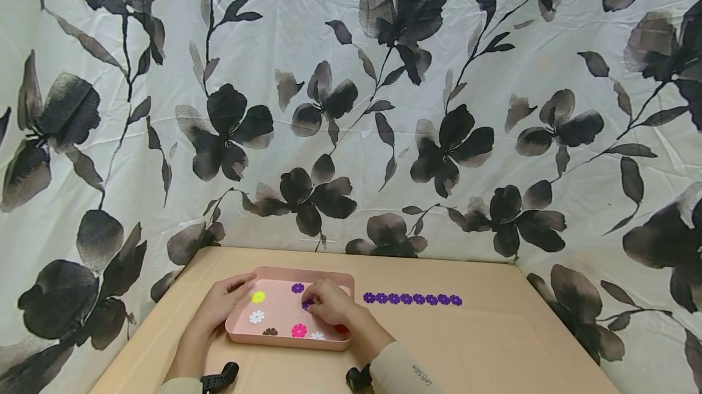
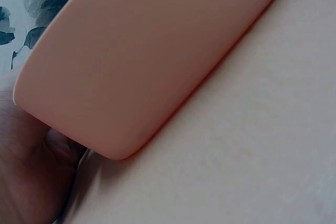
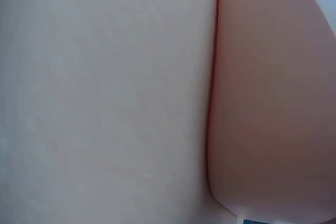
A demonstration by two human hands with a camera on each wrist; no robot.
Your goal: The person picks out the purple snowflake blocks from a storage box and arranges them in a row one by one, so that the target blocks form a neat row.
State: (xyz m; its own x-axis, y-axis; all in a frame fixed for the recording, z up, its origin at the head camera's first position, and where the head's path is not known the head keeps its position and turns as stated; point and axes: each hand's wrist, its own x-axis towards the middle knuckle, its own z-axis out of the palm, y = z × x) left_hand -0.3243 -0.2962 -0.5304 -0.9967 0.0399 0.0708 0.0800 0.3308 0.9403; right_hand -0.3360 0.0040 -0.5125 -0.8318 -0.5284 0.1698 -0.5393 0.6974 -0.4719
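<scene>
A shallow pink tray (image 1: 290,341) lies on the table with several small flower-shaped pieces in it. My left hand (image 1: 211,309) holds the tray's left side, thumb at the rim; in the left wrist view that hand (image 2: 31,166) is partly hidden behind the tray wall (image 2: 131,77). Inside the tray, my right hand (image 1: 331,302) pinches a purple flower piece (image 1: 305,306), mostly covered by the fingers. Another purple flower (image 1: 298,288) lies just behind it. The right wrist view shows the tray's outer wall (image 3: 273,103) but not the fingers.
Right of the tray, several purple flowers (image 1: 406,299) form a straight row on the table (image 1: 482,345). Yellow (image 1: 258,296), white (image 1: 256,317), brown (image 1: 270,332), pink (image 1: 298,330) and red (image 1: 341,329) flowers lie in the tray. A floral cloth (image 1: 384,156) hangs behind.
</scene>
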